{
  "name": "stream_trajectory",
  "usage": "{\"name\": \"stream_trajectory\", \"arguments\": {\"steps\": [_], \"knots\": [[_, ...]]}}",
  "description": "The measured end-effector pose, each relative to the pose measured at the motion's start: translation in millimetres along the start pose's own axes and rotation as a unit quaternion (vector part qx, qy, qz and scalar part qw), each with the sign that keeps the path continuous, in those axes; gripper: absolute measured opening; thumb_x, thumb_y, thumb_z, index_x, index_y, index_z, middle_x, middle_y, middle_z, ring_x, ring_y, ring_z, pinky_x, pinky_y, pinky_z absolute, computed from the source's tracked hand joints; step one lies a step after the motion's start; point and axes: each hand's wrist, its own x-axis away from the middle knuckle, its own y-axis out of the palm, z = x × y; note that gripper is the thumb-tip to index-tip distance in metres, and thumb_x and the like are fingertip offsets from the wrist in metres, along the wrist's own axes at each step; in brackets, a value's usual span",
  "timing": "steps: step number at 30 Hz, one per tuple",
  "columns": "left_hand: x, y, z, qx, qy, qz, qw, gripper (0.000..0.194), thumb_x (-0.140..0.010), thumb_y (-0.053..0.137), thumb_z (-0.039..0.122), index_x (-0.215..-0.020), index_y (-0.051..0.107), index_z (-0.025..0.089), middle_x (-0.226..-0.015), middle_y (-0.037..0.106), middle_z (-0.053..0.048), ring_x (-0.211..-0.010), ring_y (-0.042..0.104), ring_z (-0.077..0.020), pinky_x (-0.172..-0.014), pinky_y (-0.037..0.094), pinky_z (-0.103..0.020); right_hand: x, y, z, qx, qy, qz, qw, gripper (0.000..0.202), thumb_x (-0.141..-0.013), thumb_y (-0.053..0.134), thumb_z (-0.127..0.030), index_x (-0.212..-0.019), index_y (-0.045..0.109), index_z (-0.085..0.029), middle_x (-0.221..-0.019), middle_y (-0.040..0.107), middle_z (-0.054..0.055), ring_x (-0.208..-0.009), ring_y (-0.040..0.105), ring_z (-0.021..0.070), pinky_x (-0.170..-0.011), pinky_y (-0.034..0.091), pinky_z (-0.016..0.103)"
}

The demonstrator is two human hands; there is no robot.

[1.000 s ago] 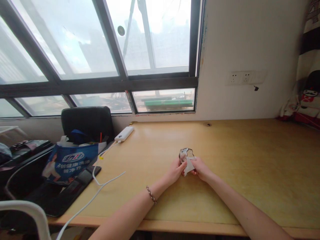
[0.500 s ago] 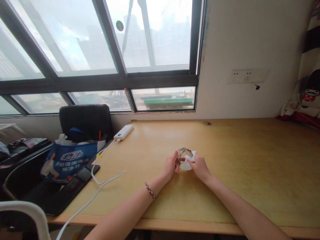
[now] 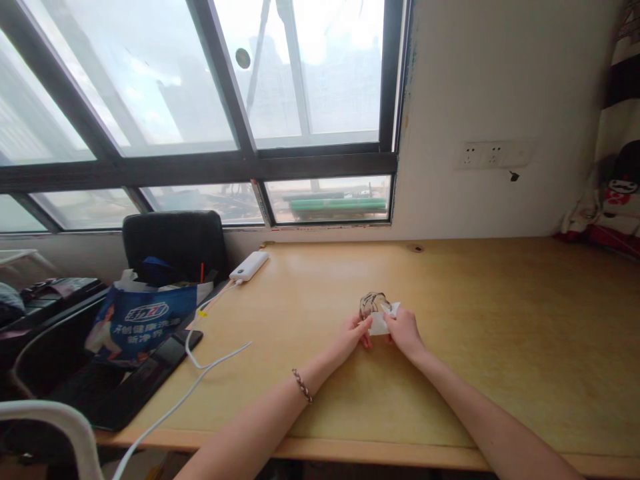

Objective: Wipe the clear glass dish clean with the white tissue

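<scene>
A dark, ring-shaped item of thin looped strands [image 3: 369,303] is held just above the wooden table [image 3: 480,320], near its middle. My left hand [image 3: 356,332] is closed on the lower left part of the looped item, its thumb reaching the edge of a white tissue-like piece [image 3: 379,325]. My right hand [image 3: 403,329] pinches that white piece on the right side. The white piece spans the gap between both hands and covers the lower part of the ring. What exactly the looped item is cannot be made out.
A white power bank [image 3: 249,266] lies at the table's back left, with a white cable [image 3: 200,377] running over the left edge. A blue bag [image 3: 143,323] sits on a black chair [image 3: 175,240] to the left. Fabric [image 3: 613,207] lies at the far right.
Both hands have shifted slightly right with the ring and the white piece. The left thumb has come over onto the white piece, which now looks flatter between the hands.
</scene>
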Motion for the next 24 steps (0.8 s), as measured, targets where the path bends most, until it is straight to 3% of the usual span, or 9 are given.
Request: {"name": "stream_trajectory", "arguments": {"steps": [4, 7, 9, 12, 14, 16, 18, 21, 24], "knots": [[1, -0.8, 2, 0.012, 0.0, 0.005, 1.0, 0.051, -0.069, 0.051, 0.055, -0.091, 0.053, 0.01, -0.051, 0.055, -0.001, -0.042, 0.051, -0.0108, -0.041, 0.038, -0.02, 3, 4, -3, -0.139, 0.059, -0.124, 0.981, 0.014, -0.069, 0.049, -0.029, -0.067, 0.051, -0.015, -0.045, 0.05, -0.002, -0.032, 0.046, 0.011, -0.03, 0.032, 0.018], [1, -3.4, 1, 0.033, -0.003, 0.023, 0.999, 0.051, -0.071, 0.047, 0.057, -0.088, 0.055, 0.009, -0.044, 0.051, 0.001, -0.036, 0.047, -0.0089, -0.037, 0.034, -0.019, 4, 3, -6, -0.133, 0.065, -0.147, 0.978, 0.02, -0.069, 0.051, -0.035, -0.073, 0.053, -0.015, -0.049, 0.053, -0.001, -0.031, 0.045, 0.0108, -0.029, 0.031, 0.019], [0, -4.8, 1, 0.043, -0.004, 0.035, 0.998, 0.054, -0.071, 0.044, 0.059, -0.085, 0.057, 0.008, -0.04, 0.047, 0.002, -0.032, 0.042, -0.0071, -0.034, 0.029, -0.017, 2, -1, -6, -0.073, 0.048, -0.133, 0.987, 0.024, -0.07, 0.049, -0.037, -0.073, 0.055, -0.014, -0.051, 0.056, 0.002, -0.033, 0.048, 0.0128, -0.03, 0.033, 0.02], [0, -5.6, 1, 0.039, -0.015, 0.059, 0.997, 0.06, -0.071, 0.04, 0.062, -0.084, 0.06, 0.006, -0.037, 0.045, 0.003, -0.027, 0.035, -0.0051, -0.03, 0.02, -0.018, -1, -7, -4, 0.041, -0.045, -0.028, 0.998, 0.023, -0.07, 0.051, -0.027, -0.087, 0.057, -0.012, -0.065, 0.062, 0.008, -0.05, 0.058, 0.0177, -0.042, 0.041, 0.022], [-1, -5.6, 2, 0.038, -0.022, 0.075, 0.996, 0.063, -0.071, 0.038, 0.063, -0.083, 0.061, 0.006, -0.038, 0.048, 0.001, -0.025, 0.033, -0.0046, -0.03, 0.018, -0.019, -1, -10, -3, 0.112, -0.124, 0.052, 0.985, 0.035, -0.069, 0.051, -0.02, -0.104, 0.052, -0.011, -0.077, 0.063, 0.011, -0.065, 0.06, 0.0206, -0.053, 0.043, 0.024], [-1, -5.5, 2, 0.053, -0.023, 0.086, 0.995, 0.063, -0.071, 0.037, 0.063, -0.082, 0.062, 0.006, -0.047, 0.056, -0.003, -0.026, 0.034, -0.0043, -0.03, 0.018, -0.019, 0, -12, -3, 0.155, -0.173, 0.085, 0.969, 0.044, -0.071, 0.049, -0.017, -0.115, 0.045, -0.01, -0.082, 0.063, 0.013, -0.072, 0.06, 0.0222, -0.059, 0.043, 0.026], [-1, -5.6, 2, 0.077, -0.017, 0.091, 0.993, 0.062, -0.072, 0.038, 0.063, -0.084, 0.062, 0.006, -0.062, 0.062, -0.007, -0.029, 0.038, -0.0039, -0.032, 0.022, -0.019, 1, -12, -3, 0.152, -0.184, 0.09, 0.967, 0.046, -0.072, 0.048, -0.019, -0.117, 0.043, -0.01, -0.081, 0.063, 0.012, -0.071, 0.059, 0.0218, -0.059, 0.042, 0.026], [-2, -5.7, 1, 0.103, -0.005, 0.079, 0.992, 0.059, -0.072, 0.04, 0.06, -0.091, 0.06, 0.008, -0.081, 0.064, -0.011, -0.036, 0.044, -0.0041, -0.036, 0.028, -0.018, -3, -9, -1, 0.083, -0.136, 0.07, 0.985, 0.036, -0.069, 0.053, -0.024, -0.103, 0.054, -0.011, -0.076, 0.064, 0.009, -0.068, 0.059, 0.0201, -0.058, 0.042, 0.024], [-2, -5.4, -1, 0.096, 0.0, 0.065, 0.993, 0.057, -0.072, 0.043, 0.058, -0.09, 0.061, 0.007, -0.074, 0.064, -0.01, -0.038, 0.045, -0.0051, -0.038, 0.031, -0.018, -7, -4, 1, -0.015, -0.057, -0.003, 0.998, 0.025, -0.066, 0.056, -0.027, -0.085, 0.061, -0.013, -0.075, 0.065, 0.006, -0.069, 0.059, 0.0197, -0.057, 0.042, 0.023]]}}
